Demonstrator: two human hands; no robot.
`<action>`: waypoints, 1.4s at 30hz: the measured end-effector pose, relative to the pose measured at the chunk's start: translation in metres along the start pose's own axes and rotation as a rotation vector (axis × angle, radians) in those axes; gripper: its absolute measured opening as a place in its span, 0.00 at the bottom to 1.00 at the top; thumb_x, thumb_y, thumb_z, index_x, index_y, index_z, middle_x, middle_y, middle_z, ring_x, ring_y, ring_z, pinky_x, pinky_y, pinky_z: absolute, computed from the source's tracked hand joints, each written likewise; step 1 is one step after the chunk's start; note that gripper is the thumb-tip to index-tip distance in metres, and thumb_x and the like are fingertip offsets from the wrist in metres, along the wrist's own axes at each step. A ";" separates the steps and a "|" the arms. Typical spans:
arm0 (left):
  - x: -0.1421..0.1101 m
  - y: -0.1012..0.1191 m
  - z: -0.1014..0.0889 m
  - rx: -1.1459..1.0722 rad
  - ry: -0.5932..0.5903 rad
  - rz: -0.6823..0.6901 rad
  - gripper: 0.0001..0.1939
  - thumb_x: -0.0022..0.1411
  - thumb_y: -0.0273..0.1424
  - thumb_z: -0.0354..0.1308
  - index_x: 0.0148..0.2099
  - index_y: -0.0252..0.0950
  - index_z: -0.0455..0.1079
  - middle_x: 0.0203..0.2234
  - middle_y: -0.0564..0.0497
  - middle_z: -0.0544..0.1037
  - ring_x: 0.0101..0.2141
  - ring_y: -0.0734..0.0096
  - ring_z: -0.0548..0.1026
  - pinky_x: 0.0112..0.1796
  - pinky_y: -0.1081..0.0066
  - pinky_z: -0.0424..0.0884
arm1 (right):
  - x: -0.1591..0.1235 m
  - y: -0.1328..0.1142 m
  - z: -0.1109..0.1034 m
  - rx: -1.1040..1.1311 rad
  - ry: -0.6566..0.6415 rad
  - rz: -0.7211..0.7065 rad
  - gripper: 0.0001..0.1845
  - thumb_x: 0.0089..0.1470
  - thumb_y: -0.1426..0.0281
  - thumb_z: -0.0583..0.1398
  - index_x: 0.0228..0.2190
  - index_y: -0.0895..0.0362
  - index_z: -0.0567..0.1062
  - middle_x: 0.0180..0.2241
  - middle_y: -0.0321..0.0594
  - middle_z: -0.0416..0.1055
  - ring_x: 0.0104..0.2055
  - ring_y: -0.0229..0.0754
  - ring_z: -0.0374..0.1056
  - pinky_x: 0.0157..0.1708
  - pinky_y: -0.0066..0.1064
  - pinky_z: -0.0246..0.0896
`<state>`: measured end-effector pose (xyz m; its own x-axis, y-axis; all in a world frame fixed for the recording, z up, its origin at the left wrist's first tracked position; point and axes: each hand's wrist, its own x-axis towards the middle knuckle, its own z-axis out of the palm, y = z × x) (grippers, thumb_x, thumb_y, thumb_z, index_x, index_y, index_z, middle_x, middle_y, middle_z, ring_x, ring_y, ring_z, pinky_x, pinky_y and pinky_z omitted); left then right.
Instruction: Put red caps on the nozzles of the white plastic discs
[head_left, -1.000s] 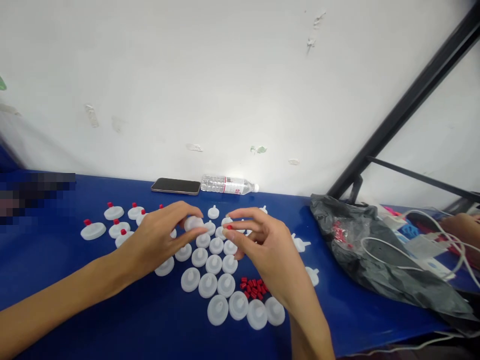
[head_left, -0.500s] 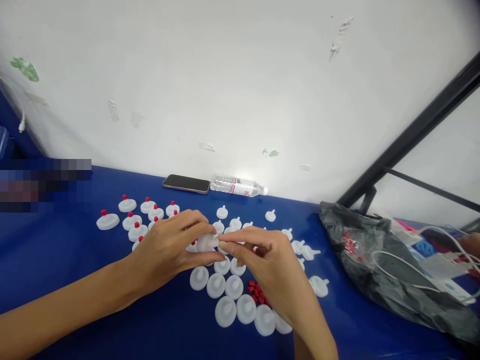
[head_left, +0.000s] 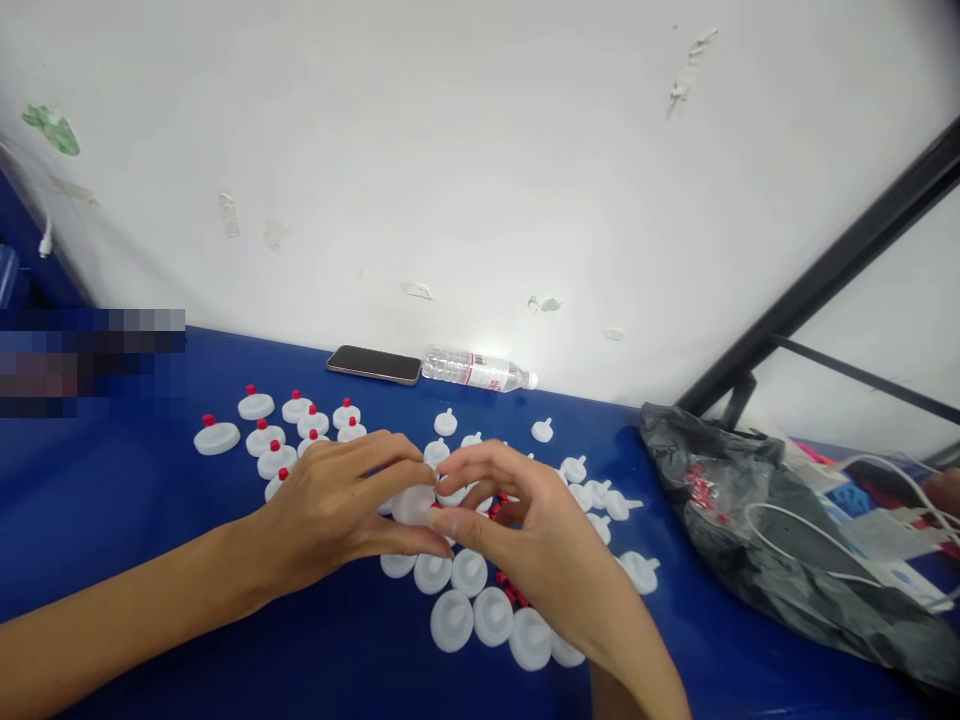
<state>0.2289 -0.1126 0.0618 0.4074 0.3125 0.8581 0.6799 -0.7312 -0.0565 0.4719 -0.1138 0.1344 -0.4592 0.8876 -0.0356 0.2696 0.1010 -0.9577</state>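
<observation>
My left hand (head_left: 341, 505) is closed around a translucent white plastic nozzle cap (head_left: 412, 505), tipped sideways with its spout end to the right. A speck of red shows at that end, beside the thumb of my right hand (head_left: 510, 500). The right thumb and index finger are curved and stand apart around the spout end; how firmly the thumb touches it is hidden. Under and in front of my hands lie several bare white nozzle caps (head_left: 493, 617) with spouts up. A pile of small red tips (head_left: 511, 590) is partly covered by my right hand.
White caps with red tips (head_left: 256, 404) stand in a group on the left of the blue table (head_left: 112, 560). More bare caps (head_left: 640, 572) lie to the right. A phone (head_left: 373, 364) and a water bottle (head_left: 476, 369) rest along the wall; a black plastic bag (head_left: 795, 560) is at right.
The right thumb and index finger have parted from their pinch on the spout end, and the thumb sits lower. The left hand keeps its hold, turned slightly. The view has shifted a little.
</observation>
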 end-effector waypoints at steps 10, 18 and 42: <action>-0.003 0.004 -0.011 -0.087 -0.037 0.128 0.17 0.91 0.38 0.49 0.57 0.39 0.79 0.39 0.46 0.85 0.32 0.65 0.82 0.28 0.66 0.73 | -0.013 -0.008 0.012 -0.006 -0.222 0.008 0.48 0.59 0.70 0.75 0.75 0.32 0.74 0.44 0.32 0.88 0.51 0.50 0.86 0.50 0.38 0.81; -0.007 0.004 -0.008 -0.081 -0.084 0.096 0.20 0.85 0.33 0.62 0.73 0.39 0.75 0.52 0.40 0.89 0.41 0.59 0.88 0.40 0.64 0.87 | -0.004 -0.006 0.015 0.154 -0.090 0.001 0.45 0.50 0.77 0.72 0.68 0.40 0.81 0.32 0.25 0.81 0.33 0.41 0.78 0.42 0.35 0.82; -0.017 -0.055 0.006 0.043 -0.429 -0.502 0.29 0.79 0.55 0.58 0.70 0.47 0.77 0.56 0.46 0.91 0.58 0.42 0.86 0.58 0.48 0.84 | -0.001 0.005 0.010 -0.124 0.387 -0.143 0.17 0.75 0.60 0.64 0.60 0.42 0.85 0.54 0.40 0.89 0.53 0.52 0.86 0.39 0.37 0.75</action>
<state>0.1878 -0.0738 0.0474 0.2351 0.8296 0.5065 0.8709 -0.4112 0.2693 0.4650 -0.1184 0.1264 -0.1543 0.9616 0.2270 0.3366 0.2672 -0.9029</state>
